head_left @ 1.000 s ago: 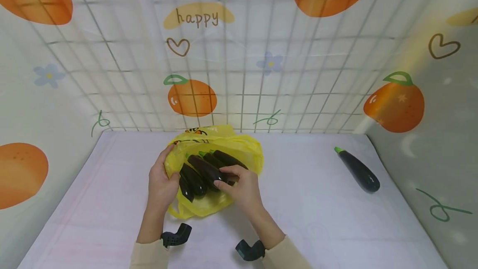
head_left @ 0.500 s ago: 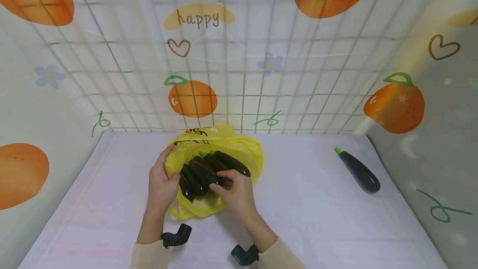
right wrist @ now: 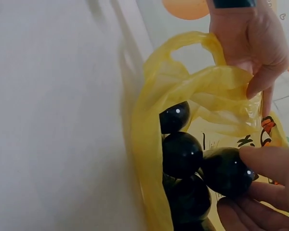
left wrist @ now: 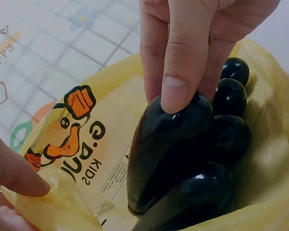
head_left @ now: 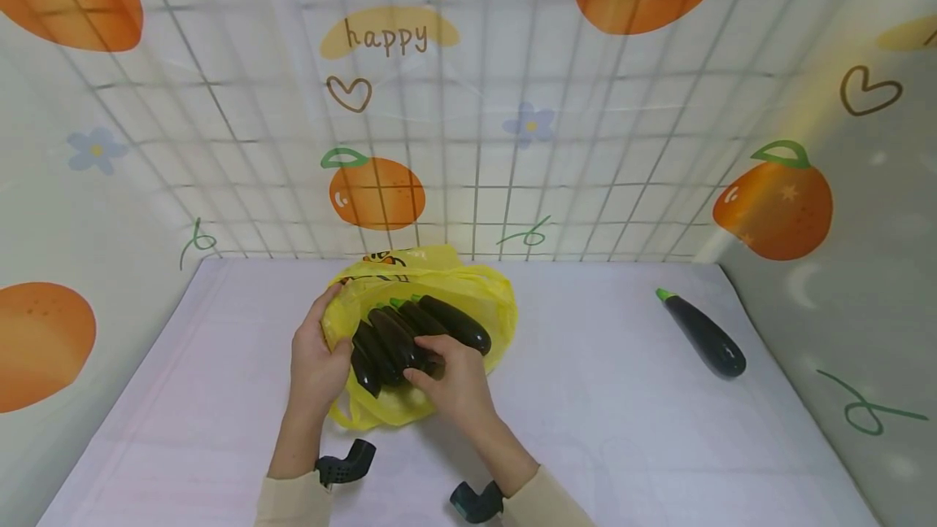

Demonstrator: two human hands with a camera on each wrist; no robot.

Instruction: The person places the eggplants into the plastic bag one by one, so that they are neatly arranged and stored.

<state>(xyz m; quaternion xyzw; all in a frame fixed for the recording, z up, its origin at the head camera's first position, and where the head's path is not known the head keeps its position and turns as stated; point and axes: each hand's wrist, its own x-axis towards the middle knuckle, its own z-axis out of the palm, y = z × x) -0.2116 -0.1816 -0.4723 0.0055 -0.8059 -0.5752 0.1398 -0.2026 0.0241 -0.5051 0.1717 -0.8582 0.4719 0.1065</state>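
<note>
A yellow plastic bag (head_left: 503,291) lies with its mouth open toward me and several dark eggplants (head_left: 454,322) inside, side by side. My left hand (head_left: 316,360) grips the bag's left rim; in the right wrist view its thumb lies inside the plastic. With thumb and fingers, my right hand (head_left: 459,381) holds the round end of one eggplant (head_left: 394,336) within the bag. Close up in the left wrist view, that held eggplant (left wrist: 164,144) rests above its neighbours. The right wrist view shows its glossy end (right wrist: 225,171) between thumb and fingers.
Another eggplant (head_left: 703,336) with a green stem end lies apart on the white table (head_left: 586,429), far to the right. Behind the table stands a printed backdrop (head_left: 600,137); a side panel (head_left: 842,307) borders the right edge.
My right hand has shifted left and slightly toward me, bringing the held eggplant's round end nearer the other eggplants on the left. My left hand has stayed at the bag's rim.
</note>
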